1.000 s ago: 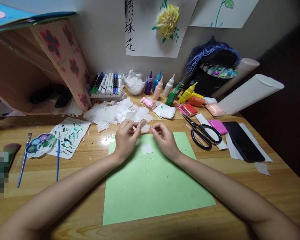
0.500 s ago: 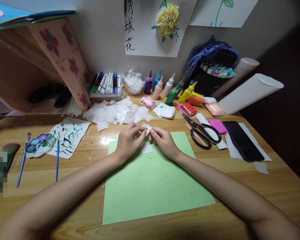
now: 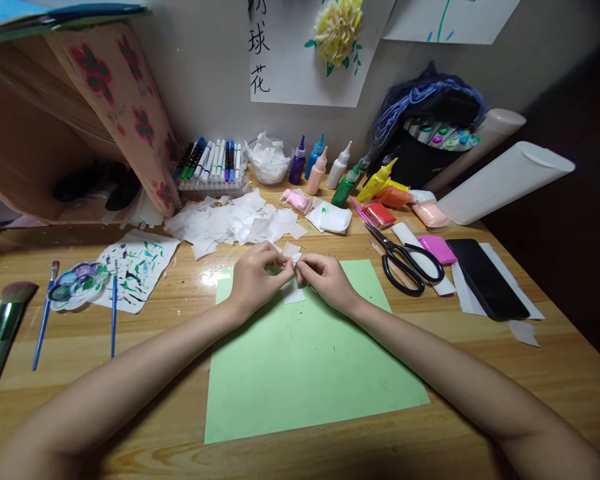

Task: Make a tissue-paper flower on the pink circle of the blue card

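My left hand (image 3: 256, 279) and my right hand (image 3: 325, 279) meet over the far edge of a light green paper sheet (image 3: 305, 360). Both pinch a small white paper piece (image 3: 295, 261) between their fingertips. Another small white paper square (image 3: 294, 295) lies on the green sheet just under the hands. A heap of white paper scraps (image 3: 230, 223) spreads on the wooden table behind them.
Black scissors (image 3: 404, 259), a black phone (image 3: 486, 278) and pink clay (image 3: 437, 248) lie to the right. Paint bottles (image 3: 341, 179), a marker rack (image 3: 211, 167) and a bowl of paper (image 3: 269, 161) line the wall. Brushes (image 3: 114, 308), a palette (image 3: 77, 283) and a paint-smeared sheet (image 3: 135, 267) sit left.
My hands were apart, the left one holding the small paper piece. They came together and now both pinch it. The view has shifted slightly.
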`<state>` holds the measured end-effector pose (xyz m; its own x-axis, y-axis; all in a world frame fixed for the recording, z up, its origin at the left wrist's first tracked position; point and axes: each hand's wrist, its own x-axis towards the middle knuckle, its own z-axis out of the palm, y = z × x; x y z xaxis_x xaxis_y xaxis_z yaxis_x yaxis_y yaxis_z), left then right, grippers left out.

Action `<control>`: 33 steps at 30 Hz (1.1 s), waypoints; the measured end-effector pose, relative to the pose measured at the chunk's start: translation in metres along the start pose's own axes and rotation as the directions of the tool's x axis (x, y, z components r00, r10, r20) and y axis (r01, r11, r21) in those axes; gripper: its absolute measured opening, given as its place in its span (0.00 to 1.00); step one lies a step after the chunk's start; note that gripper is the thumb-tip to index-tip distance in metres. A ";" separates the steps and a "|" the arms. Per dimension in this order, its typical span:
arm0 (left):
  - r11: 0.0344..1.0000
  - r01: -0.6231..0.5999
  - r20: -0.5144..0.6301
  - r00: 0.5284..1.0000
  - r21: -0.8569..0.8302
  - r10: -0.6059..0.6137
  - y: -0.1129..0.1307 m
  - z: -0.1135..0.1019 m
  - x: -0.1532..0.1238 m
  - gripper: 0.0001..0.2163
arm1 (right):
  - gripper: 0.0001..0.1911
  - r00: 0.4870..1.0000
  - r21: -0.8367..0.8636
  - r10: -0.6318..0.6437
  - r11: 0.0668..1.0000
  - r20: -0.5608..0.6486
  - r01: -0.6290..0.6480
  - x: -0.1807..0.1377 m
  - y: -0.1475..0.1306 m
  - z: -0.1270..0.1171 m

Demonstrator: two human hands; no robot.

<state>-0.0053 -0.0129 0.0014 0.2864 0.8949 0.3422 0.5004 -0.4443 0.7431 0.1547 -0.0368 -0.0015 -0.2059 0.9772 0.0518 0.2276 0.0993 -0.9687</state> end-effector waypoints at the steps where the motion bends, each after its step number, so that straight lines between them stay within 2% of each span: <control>1: 1.000 0.009 0.000 1.000 -0.007 -0.009 0.000 0.000 0.000 0.06 | 0.14 1.000 0.012 0.002 1.000 0.000 -0.002 0.000 0.000 0.000; 8: 0.998 0.032 -0.002 0.999 -0.056 -0.032 -0.001 0.001 0.000 0.07 | 0.09 1.000 0.041 0.023 0.999 -0.003 -0.023 0.000 0.004 0.001; 15: 0.998 0.006 0.010 1.000 -0.069 -0.006 -0.001 0.001 0.000 0.08 | 0.09 0.999 0.024 0.030 0.999 -0.012 -0.029 0.001 0.005 0.001; 23: 0.992 -0.015 0.115 0.993 -0.124 0.030 0.004 -0.002 0.004 0.09 | 0.10 0.995 0.019 -0.016 1.000 -0.095 0.018 0.000 0.004 0.001; 29: 0.990 0.037 0.116 0.993 -0.139 -0.021 -0.001 -0.001 0.007 0.12 | 0.13 0.972 0.045 -0.002 0.999 -0.235 0.013 0.003 0.006 0.003; 33: 0.992 0.065 0.111 0.992 -0.105 -0.053 -0.002 -0.001 0.007 0.13 | 0.11 0.987 0.009 -0.013 1.000 -0.162 0.015 0.003 0.005 0.001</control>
<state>-0.0050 -0.0058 0.0025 0.3482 0.9072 0.2362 0.4292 -0.3782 0.8202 0.1542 -0.0333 -0.0070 -0.0517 0.9933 0.1034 0.2162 0.1123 -0.9699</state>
